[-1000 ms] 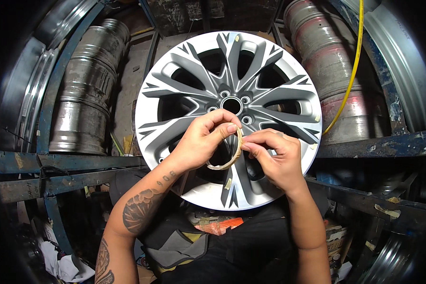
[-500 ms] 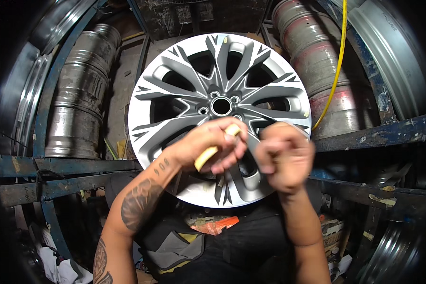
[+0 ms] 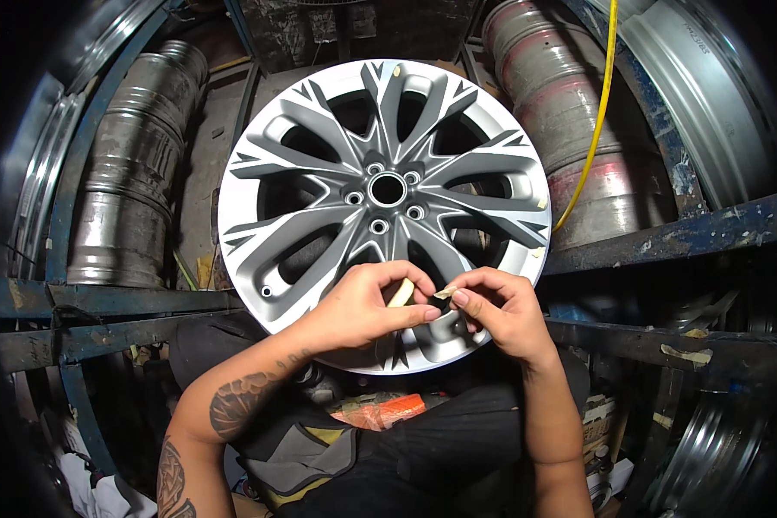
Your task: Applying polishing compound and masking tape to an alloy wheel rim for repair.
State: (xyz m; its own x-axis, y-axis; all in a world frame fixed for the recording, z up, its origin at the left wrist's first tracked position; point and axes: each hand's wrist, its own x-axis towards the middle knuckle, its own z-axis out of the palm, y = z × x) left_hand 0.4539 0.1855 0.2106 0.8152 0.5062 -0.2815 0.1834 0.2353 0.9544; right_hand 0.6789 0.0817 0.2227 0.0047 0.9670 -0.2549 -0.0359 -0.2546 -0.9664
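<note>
A silver and grey alloy wheel (image 3: 387,226) lies face up in front of me, with several pale yellow tape bits stuck on its rim, one (image 3: 396,72) near the far edge. Over its near part, my left hand (image 3: 375,306) is closed around what looks like a roll of pale yellow masking tape (image 3: 401,292), mostly hidden by the fingers. Close beside it on the right, my right hand (image 3: 505,315) pinches a small piece of tape (image 3: 445,293) between thumb and forefinger. The fingertips of both hands nearly meet.
Stacked bare metal wheel barrels lie at the left (image 3: 129,160) and right (image 3: 596,147). Blue steel rack beams (image 3: 673,242) flank the wheel. A yellow hose (image 3: 597,129) hangs on the right. A grey and yellow cloth (image 3: 306,457) lies on my lap.
My right hand, blurred and apart before, has come in beside the left and now pinches a tape piece. My left hand has turned and lowered slightly with the roll. The view has shifted a little.
</note>
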